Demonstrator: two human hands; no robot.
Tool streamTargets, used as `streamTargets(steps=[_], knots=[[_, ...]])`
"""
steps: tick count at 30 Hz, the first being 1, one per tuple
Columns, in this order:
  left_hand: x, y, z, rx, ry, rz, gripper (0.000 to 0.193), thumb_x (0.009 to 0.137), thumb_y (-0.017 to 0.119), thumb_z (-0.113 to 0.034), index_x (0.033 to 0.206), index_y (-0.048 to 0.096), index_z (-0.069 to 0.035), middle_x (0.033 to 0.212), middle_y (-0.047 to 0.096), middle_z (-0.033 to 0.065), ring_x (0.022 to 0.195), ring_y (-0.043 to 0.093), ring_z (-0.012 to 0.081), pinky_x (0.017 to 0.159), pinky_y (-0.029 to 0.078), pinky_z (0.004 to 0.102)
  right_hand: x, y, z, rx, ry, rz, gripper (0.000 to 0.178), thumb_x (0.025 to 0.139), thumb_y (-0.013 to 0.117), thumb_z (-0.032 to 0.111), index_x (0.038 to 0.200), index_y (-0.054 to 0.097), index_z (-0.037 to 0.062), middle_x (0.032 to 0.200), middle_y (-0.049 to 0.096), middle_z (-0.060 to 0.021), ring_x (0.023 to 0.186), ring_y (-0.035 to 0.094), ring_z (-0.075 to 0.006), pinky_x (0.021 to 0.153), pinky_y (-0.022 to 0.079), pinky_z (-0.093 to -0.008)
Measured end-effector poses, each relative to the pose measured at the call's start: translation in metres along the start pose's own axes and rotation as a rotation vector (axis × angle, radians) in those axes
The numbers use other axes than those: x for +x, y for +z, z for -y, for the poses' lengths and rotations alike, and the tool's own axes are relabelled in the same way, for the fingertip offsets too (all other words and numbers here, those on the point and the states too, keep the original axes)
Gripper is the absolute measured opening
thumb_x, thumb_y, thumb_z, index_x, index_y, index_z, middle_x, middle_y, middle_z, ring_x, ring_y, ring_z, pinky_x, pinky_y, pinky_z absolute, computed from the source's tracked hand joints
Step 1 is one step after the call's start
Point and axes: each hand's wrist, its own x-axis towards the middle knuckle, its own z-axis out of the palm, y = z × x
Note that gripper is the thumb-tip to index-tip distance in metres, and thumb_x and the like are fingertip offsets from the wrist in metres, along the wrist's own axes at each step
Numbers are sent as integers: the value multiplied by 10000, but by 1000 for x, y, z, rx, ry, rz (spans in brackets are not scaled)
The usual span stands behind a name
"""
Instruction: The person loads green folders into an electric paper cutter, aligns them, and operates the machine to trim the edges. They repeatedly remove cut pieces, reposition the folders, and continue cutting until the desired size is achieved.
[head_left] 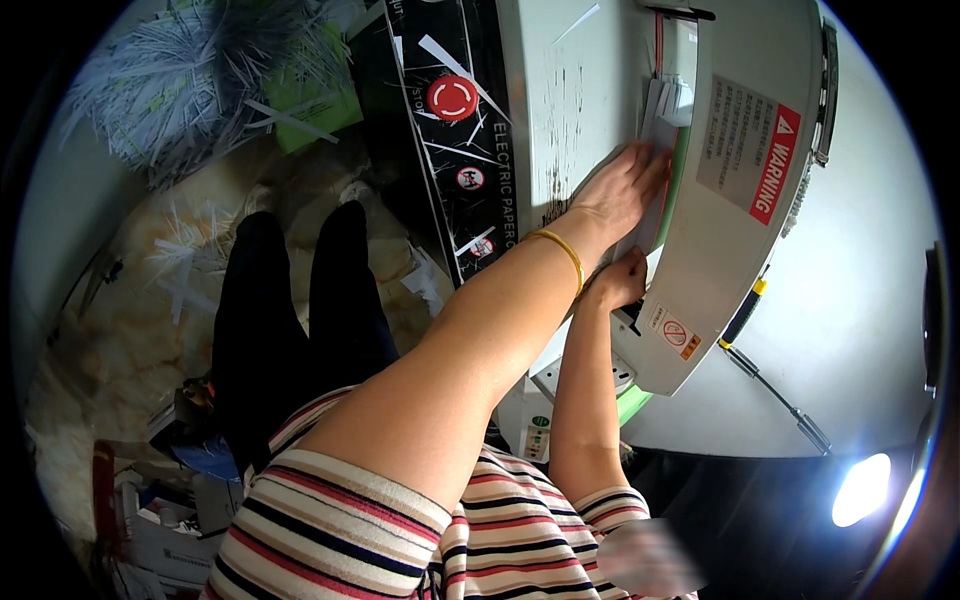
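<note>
Both my arms reach into the slot of a pale paper-cutting machine (545, 60). My left hand (625, 190), below a gold bangle (562, 250), lies with its fingers stretched out at the slot, against a paper stack with a green edge (678, 185). Its fingertips are partly hidden under the machine's cover (725, 260). Closer to my body, my right hand (622, 280) is curled closed at the near end of that stack. What its fingers hold, if anything, is hidden. White paper pieces (660, 100) stand farther along the slot.
A black front panel carries a red stop button (452, 98) and stray paper strips. Beyond it, shredded paper (200, 80) is heaped beside a green sheet (315, 115). A yellow-and-black screwdriver (743, 315) lies at the cover's right. A bright lamp (862, 490) shines at lower right.
</note>
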Motion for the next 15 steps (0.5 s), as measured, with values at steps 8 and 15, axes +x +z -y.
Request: streamTargets(steps=[8, 15], knots=[[0, 3, -1, -6, 0, -10, 579, 857, 517, -301, 1404, 427, -134, 1497, 327, 64, 1350, 324, 236, 1133, 185, 387, 2, 4, -11, 17, -53, -20, 318, 922, 541, 245, 976, 665, -42, 868, 679, -202, 735, 601, -298, 750, 473, -361], [1, 5, 0, -29, -13, -73, 593, 837, 536, -295, 1391, 440, -109, 1476, 359, 72, 1333, 350, 230, 1122, 203, 376, 2, 5, -9, 20, -84, -41, 320, 922, 546, 241, 967, 660, -55, 842, 673, -212, 720, 591, -299, 747, 471, -361]])
